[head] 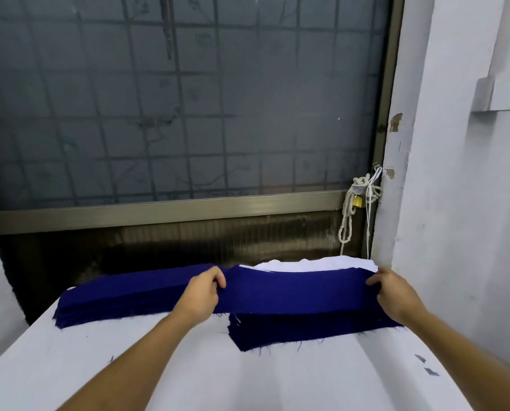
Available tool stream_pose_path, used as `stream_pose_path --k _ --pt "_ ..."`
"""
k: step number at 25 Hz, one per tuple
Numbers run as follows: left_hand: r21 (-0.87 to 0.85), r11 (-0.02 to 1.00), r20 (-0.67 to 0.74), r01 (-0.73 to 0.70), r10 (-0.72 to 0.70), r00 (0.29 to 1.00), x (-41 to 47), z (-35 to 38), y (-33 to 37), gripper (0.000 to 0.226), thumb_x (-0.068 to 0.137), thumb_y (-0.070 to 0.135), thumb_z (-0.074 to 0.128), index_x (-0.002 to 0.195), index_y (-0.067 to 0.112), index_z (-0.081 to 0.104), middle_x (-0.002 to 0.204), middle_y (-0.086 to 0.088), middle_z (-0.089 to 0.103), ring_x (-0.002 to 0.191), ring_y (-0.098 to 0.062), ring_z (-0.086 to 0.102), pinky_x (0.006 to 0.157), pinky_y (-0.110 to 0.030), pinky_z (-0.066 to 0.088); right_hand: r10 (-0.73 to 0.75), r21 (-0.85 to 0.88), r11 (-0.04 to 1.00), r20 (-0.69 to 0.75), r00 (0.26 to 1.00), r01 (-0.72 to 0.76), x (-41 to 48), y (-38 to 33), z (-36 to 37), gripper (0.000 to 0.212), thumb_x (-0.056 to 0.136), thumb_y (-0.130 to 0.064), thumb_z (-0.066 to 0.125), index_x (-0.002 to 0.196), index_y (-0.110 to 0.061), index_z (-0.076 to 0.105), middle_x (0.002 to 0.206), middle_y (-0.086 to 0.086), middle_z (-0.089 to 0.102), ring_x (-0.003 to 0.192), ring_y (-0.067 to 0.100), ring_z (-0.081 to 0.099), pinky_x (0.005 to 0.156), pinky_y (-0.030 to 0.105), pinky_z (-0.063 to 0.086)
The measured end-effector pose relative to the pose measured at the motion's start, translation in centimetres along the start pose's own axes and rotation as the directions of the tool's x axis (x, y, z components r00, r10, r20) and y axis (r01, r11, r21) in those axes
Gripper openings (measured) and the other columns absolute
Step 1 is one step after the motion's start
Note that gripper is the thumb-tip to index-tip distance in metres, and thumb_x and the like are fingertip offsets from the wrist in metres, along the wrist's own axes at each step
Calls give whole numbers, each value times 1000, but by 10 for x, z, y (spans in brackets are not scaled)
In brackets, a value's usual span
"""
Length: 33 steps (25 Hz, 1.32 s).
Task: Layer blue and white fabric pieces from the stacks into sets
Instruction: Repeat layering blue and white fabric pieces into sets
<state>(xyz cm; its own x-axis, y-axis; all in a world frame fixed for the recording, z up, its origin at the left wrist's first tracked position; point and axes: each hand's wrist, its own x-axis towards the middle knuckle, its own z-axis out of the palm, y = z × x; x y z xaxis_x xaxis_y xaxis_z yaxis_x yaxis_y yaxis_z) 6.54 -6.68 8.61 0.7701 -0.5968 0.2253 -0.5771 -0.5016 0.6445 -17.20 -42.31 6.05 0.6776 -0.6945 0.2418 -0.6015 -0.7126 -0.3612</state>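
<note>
A dark blue fabric piece (295, 289) is stretched flat in the air between both hands. My left hand (203, 292) pinches its left end and my right hand (396, 289) pinches its right end. Under it lies a stack of dark blue pieces (301, 330) on the white table. To the left sits another, longer stack of blue pieces (120, 298). Behind the held piece a pile of white fabric (322, 264) shows, partly hidden by it.
The white-covered table (164, 357) fills the foreground, with small blue scraps (425, 364) near its right edge. A frosted window with a metal frame (173, 210) stands behind the table. A white wall (455, 203) rises close on the right, with a knotted cord (354, 209) hanging at the corner.
</note>
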Motion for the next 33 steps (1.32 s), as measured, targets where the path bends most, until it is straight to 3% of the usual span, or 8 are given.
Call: stream_pose_path --k 3,7,11,15,21,25,28,33 --pt "30 998 77 51 -53 996 25 32 15 39 100 -9 34 93 17 63 105 -5 65 88 -20 66 72 -34 59 45 -77 996 52 998 -41 25 17 1 41 96 6 50 128 -13 66 142 6 55 124 24 57 106 32 48" --pt "114 989 134 96 -111 985 47 68 16 37 99 -9 37 101 18 64 115 -3 61 100 -19 62 87 -34 58 95 -164 983 99 991 -78 42 36 6 34 99 -1 49 128 -14 62 135 6 60 114 22 60 99 29 50" --pt "200 974 170 109 -144 975 62 87 6 33 100 -7 41 104 19 62 116 -4 60 100 -19 62 86 -30 57 112 -215 973 144 983 -79 51 54 12 30 96 -2 48 117 -17 64 125 6 61 108 21 60 90 25 50" --pt "277 954 181 112 -166 969 61 98 -10 29 100 -5 44 98 19 59 112 -5 60 88 -19 63 73 -27 53 59 -315 949 126 990 -17 47 67 25 38 96 -5 45 123 -23 66 130 -4 54 113 18 50 89 26 48" --pt "317 940 172 130 -191 966 51 96 -22 23 99 2 52 101 25 56 113 1 55 90 -14 64 79 -28 58 78 -639 766 -21 997 -74 30 54 34 22 97 -26 52 114 -30 66 121 -6 46 113 19 40 86 29 34" --pt "332 938 75 97 -129 989 53 61 -33 15 96 21 64 100 32 54 102 8 57 86 -8 59 71 -24 53 94 -538 830 -124 988 -147 34 6 39 28 93 -29 50 120 -27 60 133 -3 51 122 21 46 93 32 41" --pt "305 947 -74 101 -82 994 60 29 -54 13 98 26 62 111 26 57 106 6 57 95 -11 58 81 -29 55 14 -358 932 -112 994 -53 45 -38 50 33 97 -28 51 129 -26 57 136 -3 57 126 20 49 105 37 43" --pt "350 923 -209 159 -88 974 79 -21 -103 24 104 31 52 124 20 60 120 1 58 106 -16 56 93 -35 51 -66 -84 994 -15 998 65 65 -121 78 24 98 -22 57 119 -30 66 123 -6 67 107 11 60 93 27 53"
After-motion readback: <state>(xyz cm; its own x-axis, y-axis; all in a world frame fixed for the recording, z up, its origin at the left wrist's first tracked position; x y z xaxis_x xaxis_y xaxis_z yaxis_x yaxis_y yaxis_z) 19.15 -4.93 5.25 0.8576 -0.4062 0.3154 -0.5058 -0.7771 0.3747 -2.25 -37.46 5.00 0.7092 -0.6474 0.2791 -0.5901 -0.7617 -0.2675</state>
